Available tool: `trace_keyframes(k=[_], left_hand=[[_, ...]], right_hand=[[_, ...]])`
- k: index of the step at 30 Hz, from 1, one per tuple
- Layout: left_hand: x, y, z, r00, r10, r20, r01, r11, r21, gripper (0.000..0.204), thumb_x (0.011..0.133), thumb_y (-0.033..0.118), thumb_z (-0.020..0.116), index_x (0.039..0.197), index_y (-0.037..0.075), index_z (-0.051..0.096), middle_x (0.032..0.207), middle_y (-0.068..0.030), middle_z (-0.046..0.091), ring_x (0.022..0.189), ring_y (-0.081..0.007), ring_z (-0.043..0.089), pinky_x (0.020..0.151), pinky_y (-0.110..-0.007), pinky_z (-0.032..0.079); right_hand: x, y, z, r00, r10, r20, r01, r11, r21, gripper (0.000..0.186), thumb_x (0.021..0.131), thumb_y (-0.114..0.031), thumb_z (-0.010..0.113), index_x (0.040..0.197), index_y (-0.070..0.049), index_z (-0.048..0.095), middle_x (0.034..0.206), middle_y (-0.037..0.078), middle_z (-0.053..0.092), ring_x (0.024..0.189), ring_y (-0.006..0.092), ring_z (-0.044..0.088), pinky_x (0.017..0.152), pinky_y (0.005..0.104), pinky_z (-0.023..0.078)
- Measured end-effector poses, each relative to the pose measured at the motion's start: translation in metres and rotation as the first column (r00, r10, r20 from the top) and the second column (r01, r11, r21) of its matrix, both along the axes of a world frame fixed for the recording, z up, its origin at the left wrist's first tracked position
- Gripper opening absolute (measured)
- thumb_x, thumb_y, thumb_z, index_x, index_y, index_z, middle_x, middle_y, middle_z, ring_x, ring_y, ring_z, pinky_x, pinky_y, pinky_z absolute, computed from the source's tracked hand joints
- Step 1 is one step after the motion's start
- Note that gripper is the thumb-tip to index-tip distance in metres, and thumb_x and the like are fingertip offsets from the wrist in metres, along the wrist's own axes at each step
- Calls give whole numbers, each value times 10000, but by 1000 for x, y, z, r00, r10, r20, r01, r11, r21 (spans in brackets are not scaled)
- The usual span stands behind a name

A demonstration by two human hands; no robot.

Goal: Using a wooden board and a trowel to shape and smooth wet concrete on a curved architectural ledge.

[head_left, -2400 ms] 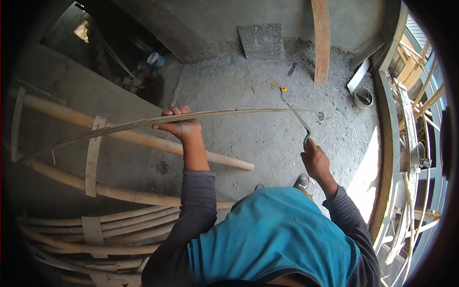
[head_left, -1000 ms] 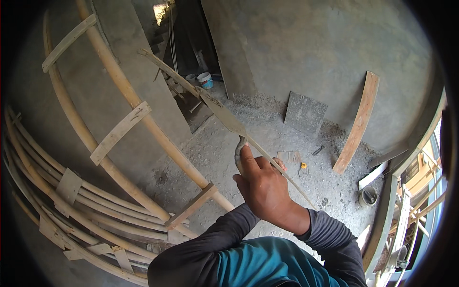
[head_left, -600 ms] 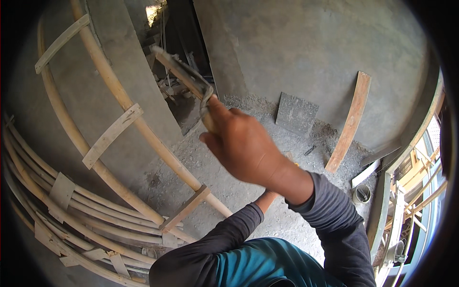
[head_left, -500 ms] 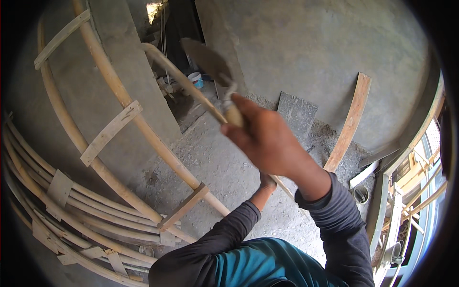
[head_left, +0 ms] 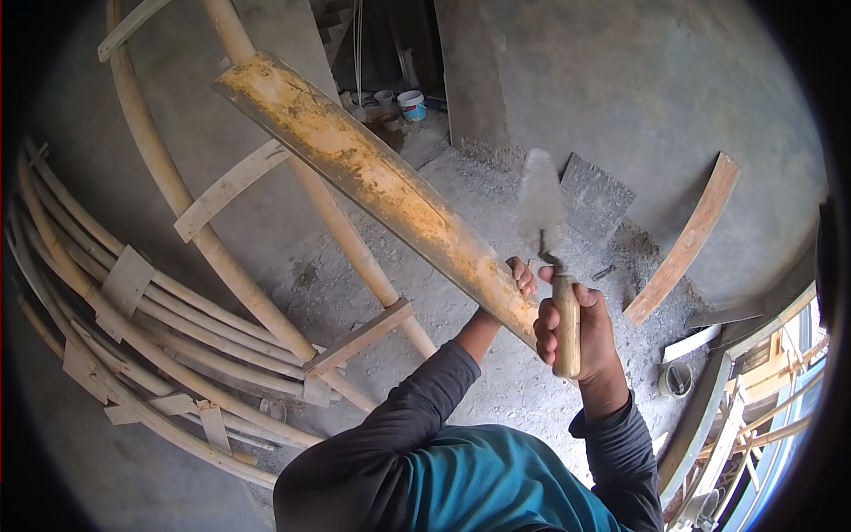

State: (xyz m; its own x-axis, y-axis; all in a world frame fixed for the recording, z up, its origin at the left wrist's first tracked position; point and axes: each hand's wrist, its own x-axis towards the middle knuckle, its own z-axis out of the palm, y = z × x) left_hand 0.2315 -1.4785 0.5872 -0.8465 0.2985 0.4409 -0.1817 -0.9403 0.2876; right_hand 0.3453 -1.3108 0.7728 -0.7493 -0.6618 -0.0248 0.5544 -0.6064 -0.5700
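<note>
The board (head_left: 381, 186) is left of the trowel (head_left: 566, 306).

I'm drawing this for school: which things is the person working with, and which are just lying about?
Working with:
trowel, in the right hand
long yellow-stained board, in the left hand

Seemingly just about:
wooden ladder
grey square panel
reddish plank
blue-and-white bucket
grey bucket

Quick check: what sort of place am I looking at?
Probably an indoor building or renovation site: the bare grey wall, the debris-strewn floor and the trowel in the person's right hand suggest it.
</note>
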Motion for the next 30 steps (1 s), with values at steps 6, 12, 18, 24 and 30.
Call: trace_keyframes(k=[6, 12, 18, 24, 30], left_hand=[[8, 21, -16, 989, -147, 21, 147, 989, -10, 314, 962, 385, 521, 791, 124, 491, 713, -20, 483, 699, -167, 504, 738, -315, 449], [53, 21, 15, 998, 59, 14, -57, 989, -139, 287, 971, 363, 495, 784, 146, 471, 700, 12, 413, 696, -146, 452, 765, -304, 404], [57, 1, 32, 985, 166, 54, -154, 972, -177, 266, 979, 341, 468, 778, 168, 450, 687, 44, 343, 692, -126, 400, 791, -293, 359], [11, 6, -26, 990, -109, -91, 102, 991, -86, 228, 938, 261, 485, 736, 176, 422, 679, 50, 370, 682, -137, 419, 782, -297, 373], [38, 32, -13, 997, 65, -31, -68, 992, -110, 309, 963, 414, 505, 891, 134, 399, 830, -23, 482, 805, -178, 503, 727, -306, 450]], right_hand=[[-1, -43, 31, 969, 245, 40, -235, 957, -171, 542, 966, -496, 460, 1331, -94, 457, 791, 89, 604, 512, 201, 601, 412, 319, 536], [-4, -61, 47, 868, 456, 198, -400, 877, -267, 504, 1041, -427, 241, 1345, -79, 442, 856, 93, 601, 529, 195, 611, 421, 313, 549], [47, -22, 37, 766, 640, 64, -640, 768, -23, 480, 1031, -292, 369, 1414, -4, 345, 873, 157, 648, 592, 217, 663, 441, 344, 552], [46, -26, 28, 280, 459, -843, 867, 256, 427, 557, 826, -76, 539, 1348, 28, 373, 882, 266, 618, 735, 408, 649, 657, 453, 533], [4, -30, 66, 223, 569, -791, 706, 465, 534, 582, 805, -144, 615, 1338, -2, 427, 880, 288, 633, 845, 451, 644, 745, 479, 525]])
